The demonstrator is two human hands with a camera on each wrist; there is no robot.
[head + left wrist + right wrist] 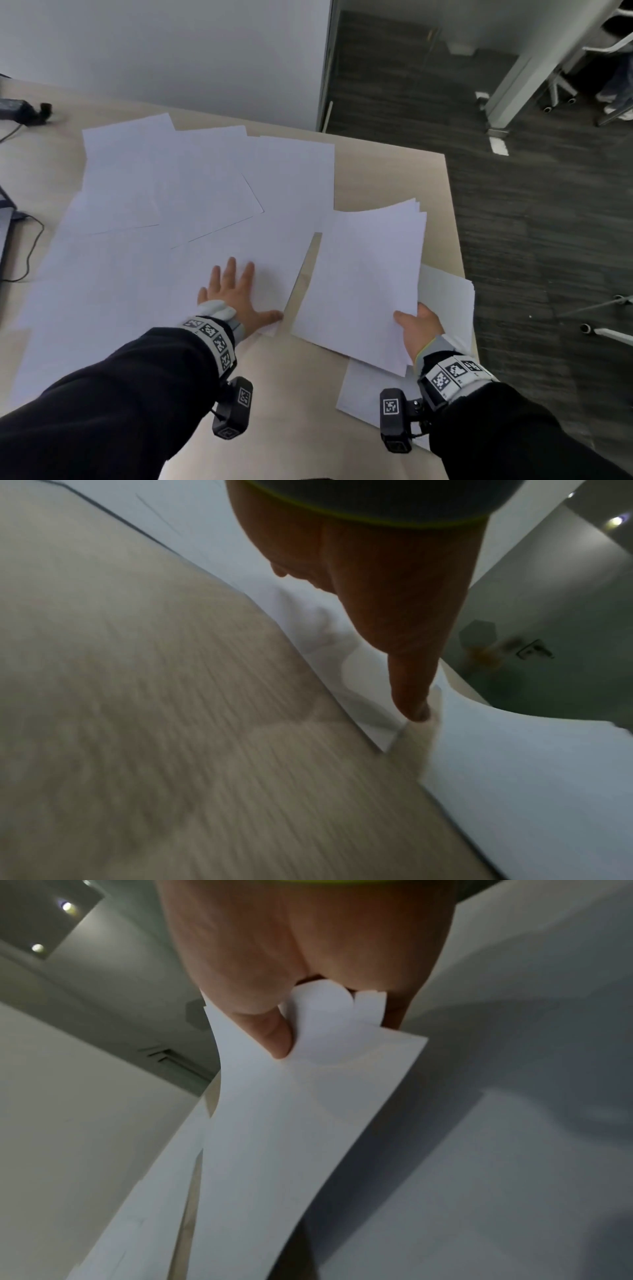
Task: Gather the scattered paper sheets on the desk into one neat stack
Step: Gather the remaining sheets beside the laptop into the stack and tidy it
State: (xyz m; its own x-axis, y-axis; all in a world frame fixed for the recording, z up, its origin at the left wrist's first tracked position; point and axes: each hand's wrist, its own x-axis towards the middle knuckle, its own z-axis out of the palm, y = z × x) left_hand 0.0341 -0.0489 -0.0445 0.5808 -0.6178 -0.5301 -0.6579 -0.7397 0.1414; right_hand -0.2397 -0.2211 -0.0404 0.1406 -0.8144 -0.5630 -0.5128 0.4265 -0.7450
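Left hand: the left hand [236,298] lies flat, fingers straight and spread, on a loose sheet [239,260] near the desk's front; the thumb [407,685] reaches out to the sheet's near right corner, which the left wrist view shows lifted slightly off the wood.
Right hand: the right hand [419,329] pinches a held sheaf [363,274] at its near right corner, thumb [274,1031] on top and fingers beneath; the sheaf is raised above the desk, its far edges fanned and uneven.
Hands together: well apart, with a strip of bare desk between the pressed sheet and the sheaf.
Scattered sheets: overlapping white sheets [164,178] cover the left and middle of the desk [291,394], lying at differing angles, from near the wall to the front edge.
Under the sheaf: more sheets [445,298] lie flat at the desk's right edge, partly hidden by the sheaf and the right wrist; one corner juts over the edge.
Wrists: each dark sleeve ends in a band of black-and-white markers, with a small black camera [233,407] hanging below.
Far left: a black adapter [20,109] and cable [30,250] lie on the desk, clear of the paper.
Beyond the desk: a white wall [171,51] and a dark floor [531,222].
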